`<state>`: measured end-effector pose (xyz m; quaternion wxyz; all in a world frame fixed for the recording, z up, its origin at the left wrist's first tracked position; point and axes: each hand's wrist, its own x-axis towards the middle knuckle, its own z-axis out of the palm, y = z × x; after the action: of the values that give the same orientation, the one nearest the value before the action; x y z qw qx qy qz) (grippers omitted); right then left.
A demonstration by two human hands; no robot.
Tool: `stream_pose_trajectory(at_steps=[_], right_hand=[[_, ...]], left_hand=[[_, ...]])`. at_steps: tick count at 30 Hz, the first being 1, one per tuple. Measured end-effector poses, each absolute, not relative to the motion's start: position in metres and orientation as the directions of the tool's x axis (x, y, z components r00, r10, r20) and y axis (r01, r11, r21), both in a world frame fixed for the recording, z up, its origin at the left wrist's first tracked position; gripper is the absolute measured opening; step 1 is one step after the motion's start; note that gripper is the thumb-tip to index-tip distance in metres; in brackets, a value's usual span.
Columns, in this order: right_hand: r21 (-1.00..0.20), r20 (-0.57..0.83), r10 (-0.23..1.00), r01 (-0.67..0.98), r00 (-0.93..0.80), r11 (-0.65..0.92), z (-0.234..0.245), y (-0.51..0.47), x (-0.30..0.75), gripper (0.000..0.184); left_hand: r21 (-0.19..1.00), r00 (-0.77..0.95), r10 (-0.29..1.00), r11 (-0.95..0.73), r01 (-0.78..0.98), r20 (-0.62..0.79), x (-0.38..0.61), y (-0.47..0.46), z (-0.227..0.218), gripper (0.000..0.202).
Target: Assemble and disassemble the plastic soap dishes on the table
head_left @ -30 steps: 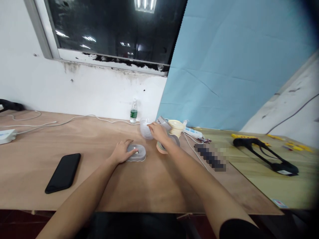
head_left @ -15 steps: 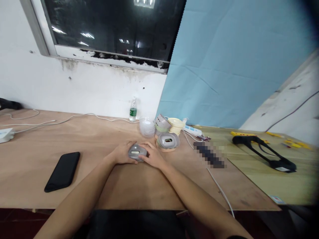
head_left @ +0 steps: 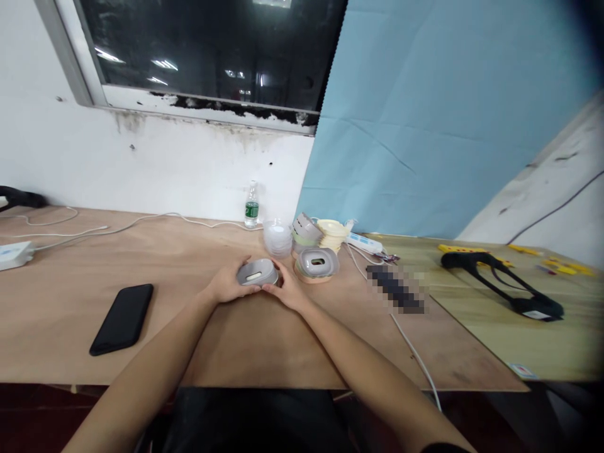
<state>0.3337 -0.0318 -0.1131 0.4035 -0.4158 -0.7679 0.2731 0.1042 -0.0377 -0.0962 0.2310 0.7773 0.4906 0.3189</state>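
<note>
Between my two hands is a small grey plastic container [head_left: 265,267] with a slot in its top, pale inside. My left hand [head_left: 228,282] curls round its left side, the thumb along the near edge. On the other side my right hand [head_left: 287,290] grips the right edge, thumb in front. A similar grey slotted piece [head_left: 307,262] sits on a peach-coloured base just to the right. Behind it are a stack of clear bowls [head_left: 277,238], tilted grey pieces [head_left: 306,224] over a green one, and cream-coloured bowls [head_left: 333,233].
A black phone [head_left: 121,319] lies on the left of the wooden table [head_left: 264,352]. By the wall stand a water bottle [head_left: 251,206] and a white power strip [head_left: 364,243]. White cables cross the table. A black frame-like object [head_left: 504,286] rests at the right.
My hands have shifted slightly on the grey container. The right fingers that lay over its top are now at its side, and the container is tilted with more of its top showing.
</note>
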Motion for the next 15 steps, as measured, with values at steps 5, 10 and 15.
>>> stream_pose_trajectory(at_steps=[5, 10, 15], right_hand=[[-0.74, 0.41, 0.855, 0.432, -0.316, 0.515, -0.1115, -0.0297, 0.3369, 0.08], [-0.702, 0.445, 0.826, 0.439, -0.345, 0.561, -0.1122, -0.0271, 0.3391, 0.079], [-0.69, 0.419, 0.84, 0.481, -0.345, 0.541, -0.1115, -0.0264, 0.3407, 0.077]], left_hand=[[0.716, 0.308, 0.915, -0.396, 0.575, 0.259, 0.1055, -0.0346, -0.0993, 0.093], [0.77, 0.277, 0.927, -0.365, 0.523, 0.252, 0.1051, -0.0342, -0.0983, 0.085], [0.771, 0.281, 0.925, -0.371, 0.517, 0.257, 0.1061, -0.0352, -0.0966, 0.082]])
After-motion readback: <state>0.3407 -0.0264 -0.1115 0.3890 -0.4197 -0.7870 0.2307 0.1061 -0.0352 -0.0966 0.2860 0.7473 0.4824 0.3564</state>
